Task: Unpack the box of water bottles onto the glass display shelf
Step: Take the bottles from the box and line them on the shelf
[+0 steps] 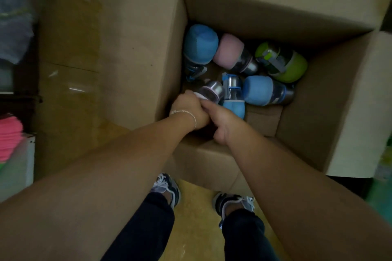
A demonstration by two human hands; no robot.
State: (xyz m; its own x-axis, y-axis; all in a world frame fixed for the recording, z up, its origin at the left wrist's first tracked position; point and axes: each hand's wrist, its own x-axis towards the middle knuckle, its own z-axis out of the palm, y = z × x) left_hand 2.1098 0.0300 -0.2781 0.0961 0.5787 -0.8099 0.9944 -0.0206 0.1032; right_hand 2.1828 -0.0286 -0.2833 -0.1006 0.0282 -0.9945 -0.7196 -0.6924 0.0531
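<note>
Left hand (187,107) gripping pink bottle (210,91), right hand (221,122) curled against blue bottle (234,108)

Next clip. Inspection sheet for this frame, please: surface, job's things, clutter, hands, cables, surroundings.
Surface: yellowish floor; no glass shelf in view.
Job's things: open cardboard box on the floor; six bottles lie loose inside: three blue bottles, one pink bottle, one green bottle, one pink-lidded bottle.
Clutter: nothing seen.
Hands: left hand and right hand meet in the box's near corner by the pink-lidded bottle; grip hidden.
Cables: nothing seen.
Surroundings: taped cardboard panel left of the box; pink stack at the left edge; shoes below.
</note>
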